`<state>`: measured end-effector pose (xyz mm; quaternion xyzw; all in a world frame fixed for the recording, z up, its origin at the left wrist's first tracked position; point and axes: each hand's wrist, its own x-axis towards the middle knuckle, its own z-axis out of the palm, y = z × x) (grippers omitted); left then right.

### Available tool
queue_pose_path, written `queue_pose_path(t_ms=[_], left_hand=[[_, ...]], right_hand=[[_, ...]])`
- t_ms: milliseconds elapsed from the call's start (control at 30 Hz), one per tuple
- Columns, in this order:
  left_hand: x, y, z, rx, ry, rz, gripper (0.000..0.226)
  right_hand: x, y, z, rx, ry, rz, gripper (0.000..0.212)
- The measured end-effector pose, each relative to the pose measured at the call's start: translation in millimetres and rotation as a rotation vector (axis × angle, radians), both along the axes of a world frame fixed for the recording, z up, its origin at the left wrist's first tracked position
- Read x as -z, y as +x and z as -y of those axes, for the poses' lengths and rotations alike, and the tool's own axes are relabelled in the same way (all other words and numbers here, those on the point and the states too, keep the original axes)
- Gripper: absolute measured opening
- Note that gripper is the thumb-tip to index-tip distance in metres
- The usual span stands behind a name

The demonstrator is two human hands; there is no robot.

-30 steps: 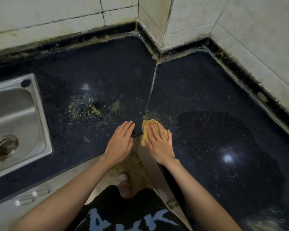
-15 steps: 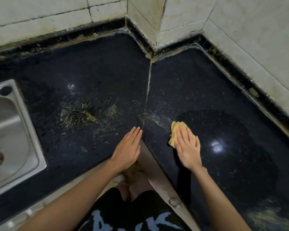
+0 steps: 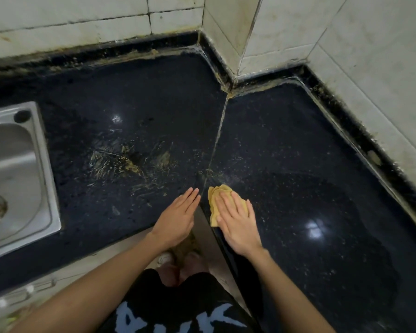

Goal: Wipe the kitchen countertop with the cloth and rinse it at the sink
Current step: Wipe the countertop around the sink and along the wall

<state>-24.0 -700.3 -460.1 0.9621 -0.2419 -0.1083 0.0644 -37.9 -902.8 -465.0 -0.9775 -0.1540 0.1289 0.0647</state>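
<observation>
A black speckled countertop (image 3: 286,145) wraps an inner corner, with a seam running from the wall corner to the front. My right hand (image 3: 238,221) lies flat on a small yellow cloth (image 3: 215,200), pressing it onto the counter just right of the seam near the front edge. Resting flat on the counter just left of the seam, my left hand (image 3: 177,218) holds nothing and its fingers lie together. Yellowish grime streaks (image 3: 127,164) mark the counter left of the seam. A steel sink (image 3: 17,179) with a drain sits at the far left.
Dirty white tiled walls (image 3: 370,56) stand behind and to the right, with grime along the black backsplash strip (image 3: 382,159). A wet patch (image 3: 322,212) spreads on the right counter. The floor and my feet show below the front corner.
My right hand has slid the cloth back to the left, from the right counter section to the seam. My left hand has stayed flat in place.
</observation>
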Motion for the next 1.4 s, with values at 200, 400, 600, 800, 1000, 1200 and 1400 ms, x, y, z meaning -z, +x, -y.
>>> queue_pose_path(t_ms=[200,400,600,800,1000,1200,1400], left_hand=[[-4.1,-2.7,0.0,-0.027,0.020,-0.012,0.056],[-2.9,-1.0,2.1,-0.024,0.006,0.010,0.053],[1.4,-0.2,0.7,-0.016,-0.020,0.079,0.053],[5.0,-1.7,1.5,-0.034,-0.022,0.096,0.053],[7.7,-1.7,1.2,-0.039,-0.014,0.112,0.055],[11.9,-1.1,-0.4,-0.024,0.001,0.127,0.055],[9.9,-2.1,1.6,-0.036,0.001,0.107,0.055]], right_hand=[[-6.7,105.6,62.3,0.338,-0.013,-0.110,0.052],[-0.8,49.7,3.1,0.091,0.005,-0.050,0.070],[-1.7,56.6,23.0,-0.051,-0.019,-0.014,0.068],[-6.1,153.9,55.3,0.340,-0.014,-0.124,0.060],[-2.4,85.7,8.6,-0.008,0.022,-0.029,0.059],[0.5,80.6,65.6,0.001,-0.034,-0.021,0.069],[-3.7,168.0,74.9,0.487,0.007,-0.088,0.059]])
